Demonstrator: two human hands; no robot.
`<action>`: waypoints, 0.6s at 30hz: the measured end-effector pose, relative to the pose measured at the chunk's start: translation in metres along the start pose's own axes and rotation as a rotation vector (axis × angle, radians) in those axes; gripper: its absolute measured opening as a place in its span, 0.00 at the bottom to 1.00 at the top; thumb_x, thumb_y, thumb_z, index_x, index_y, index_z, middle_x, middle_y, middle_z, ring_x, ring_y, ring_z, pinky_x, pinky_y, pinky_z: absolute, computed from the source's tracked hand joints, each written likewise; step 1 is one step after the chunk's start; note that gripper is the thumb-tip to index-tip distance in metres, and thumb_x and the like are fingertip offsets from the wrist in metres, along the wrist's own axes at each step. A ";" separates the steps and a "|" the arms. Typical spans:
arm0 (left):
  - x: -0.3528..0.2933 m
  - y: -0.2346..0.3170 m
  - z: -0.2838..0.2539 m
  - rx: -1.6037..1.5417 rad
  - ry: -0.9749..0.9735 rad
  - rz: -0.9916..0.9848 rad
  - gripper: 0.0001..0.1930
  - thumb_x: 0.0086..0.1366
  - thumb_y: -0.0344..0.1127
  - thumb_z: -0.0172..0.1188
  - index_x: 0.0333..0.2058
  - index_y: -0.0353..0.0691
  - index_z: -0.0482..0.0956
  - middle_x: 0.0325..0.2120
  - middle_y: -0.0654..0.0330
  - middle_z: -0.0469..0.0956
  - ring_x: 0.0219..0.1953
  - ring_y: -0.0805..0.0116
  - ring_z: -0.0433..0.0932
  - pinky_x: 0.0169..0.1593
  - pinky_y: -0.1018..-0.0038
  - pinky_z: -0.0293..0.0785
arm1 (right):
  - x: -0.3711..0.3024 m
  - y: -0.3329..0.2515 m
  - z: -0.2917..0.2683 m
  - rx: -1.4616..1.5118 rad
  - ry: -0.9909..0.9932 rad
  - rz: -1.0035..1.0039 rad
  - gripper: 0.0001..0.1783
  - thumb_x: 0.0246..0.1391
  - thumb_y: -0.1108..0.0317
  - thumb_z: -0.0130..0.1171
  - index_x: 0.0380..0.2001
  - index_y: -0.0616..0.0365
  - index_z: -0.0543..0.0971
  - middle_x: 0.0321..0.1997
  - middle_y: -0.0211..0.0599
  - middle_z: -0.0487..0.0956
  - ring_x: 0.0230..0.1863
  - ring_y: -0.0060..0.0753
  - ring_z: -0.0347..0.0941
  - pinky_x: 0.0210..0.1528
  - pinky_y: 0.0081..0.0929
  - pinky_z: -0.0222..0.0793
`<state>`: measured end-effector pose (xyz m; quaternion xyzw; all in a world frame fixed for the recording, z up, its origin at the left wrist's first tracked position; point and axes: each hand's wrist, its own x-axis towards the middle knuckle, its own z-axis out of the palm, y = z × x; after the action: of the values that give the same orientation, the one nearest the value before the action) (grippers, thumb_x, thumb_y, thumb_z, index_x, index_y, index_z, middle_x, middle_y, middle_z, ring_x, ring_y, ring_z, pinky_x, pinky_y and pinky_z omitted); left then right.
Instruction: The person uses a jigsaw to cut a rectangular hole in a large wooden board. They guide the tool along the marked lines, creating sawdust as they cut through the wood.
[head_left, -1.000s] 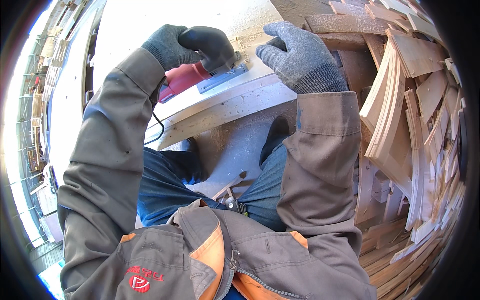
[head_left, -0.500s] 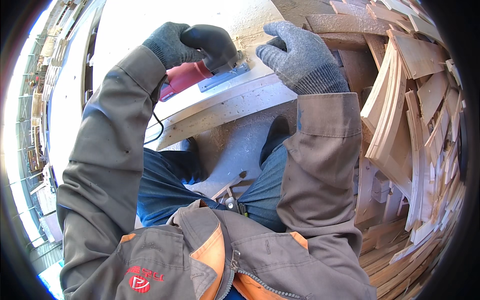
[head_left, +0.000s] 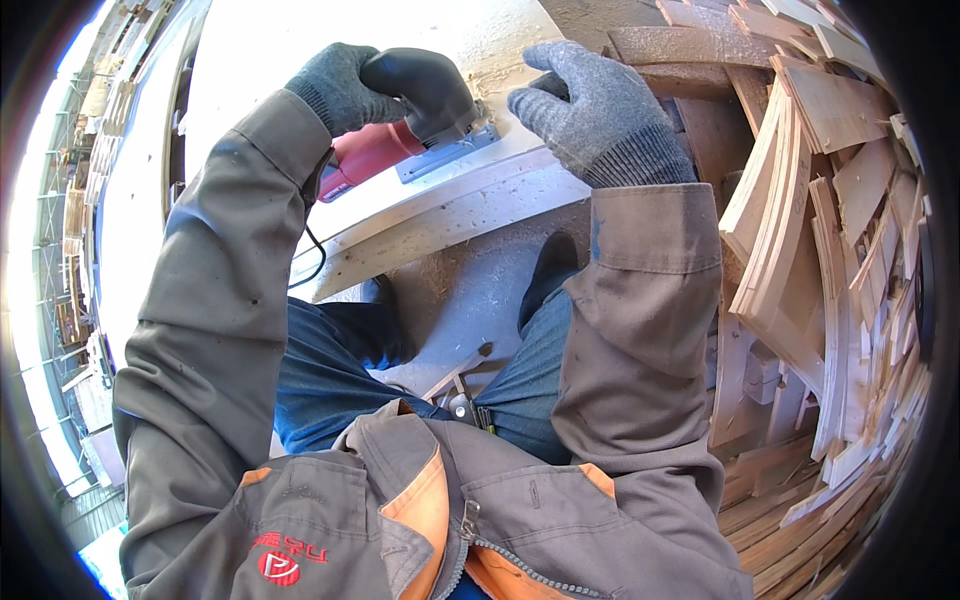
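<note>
My left hand [head_left: 347,88], in a grey knit glove, is closed round the black rear of a red and black corded power tool [head_left: 375,150]. Its flat metal base plate rests by the near edge of a pale, sunlit work surface [head_left: 270,50]. Only part of the left fingers shows, and the tool's underside is hidden. To the right, my gloved right hand [head_left: 600,115] hovers over the surface's right edge with fingers bent and a gap between them; it holds nothing that I can see. Wood shavings [head_left: 492,92] lie beside the tool.
Curved wood offcuts [head_left: 775,220] are heaped along my right side, with dusty boards [head_left: 690,48] behind them. A black cord [head_left: 320,255] hangs from the tool near my left forearm. Below the surface's front edge, my shoes stand on a dusty floor [head_left: 450,300].
My right hand has shifted very slightly to the left. The left hand and the power tool stay in place.
</note>
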<state>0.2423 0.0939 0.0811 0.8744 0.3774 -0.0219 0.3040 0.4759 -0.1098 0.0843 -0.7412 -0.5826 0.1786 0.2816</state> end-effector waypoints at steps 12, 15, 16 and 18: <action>0.003 0.001 0.000 -0.001 0.004 0.000 0.21 0.49 0.29 0.78 0.43 0.36 0.86 0.33 0.54 0.86 0.35 0.64 0.85 0.44 0.67 0.83 | 0.001 0.001 -0.001 0.045 -0.031 0.009 0.33 0.59 0.48 0.64 0.61 0.57 0.76 0.52 0.50 0.83 0.55 0.47 0.81 0.60 0.45 0.76; 0.003 -0.001 0.000 0.004 0.008 -0.008 0.21 0.49 0.29 0.78 0.43 0.36 0.86 0.33 0.54 0.86 0.35 0.64 0.85 0.44 0.67 0.83 | 0.000 0.001 0.001 0.051 -0.010 0.003 0.32 0.59 0.49 0.64 0.60 0.57 0.77 0.52 0.50 0.84 0.55 0.48 0.81 0.60 0.46 0.76; 0.003 -0.001 0.001 0.008 0.012 -0.009 0.21 0.49 0.29 0.78 0.43 0.36 0.86 0.33 0.54 0.86 0.35 0.64 0.85 0.44 0.67 0.83 | 0.000 0.000 0.001 0.043 0.001 0.001 0.32 0.59 0.49 0.64 0.61 0.57 0.77 0.52 0.50 0.84 0.55 0.48 0.81 0.60 0.45 0.76; 0.006 -0.002 0.000 0.006 0.013 -0.010 0.21 0.49 0.29 0.78 0.43 0.36 0.86 0.33 0.54 0.86 0.34 0.64 0.85 0.44 0.67 0.83 | 0.000 0.002 0.002 0.054 0.016 -0.009 0.32 0.59 0.49 0.64 0.61 0.57 0.77 0.52 0.51 0.83 0.55 0.48 0.81 0.60 0.46 0.76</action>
<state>0.2453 0.0983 0.0784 0.8736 0.3837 -0.0187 0.2987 0.4766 -0.1098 0.0816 -0.7321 -0.5786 0.1874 0.3069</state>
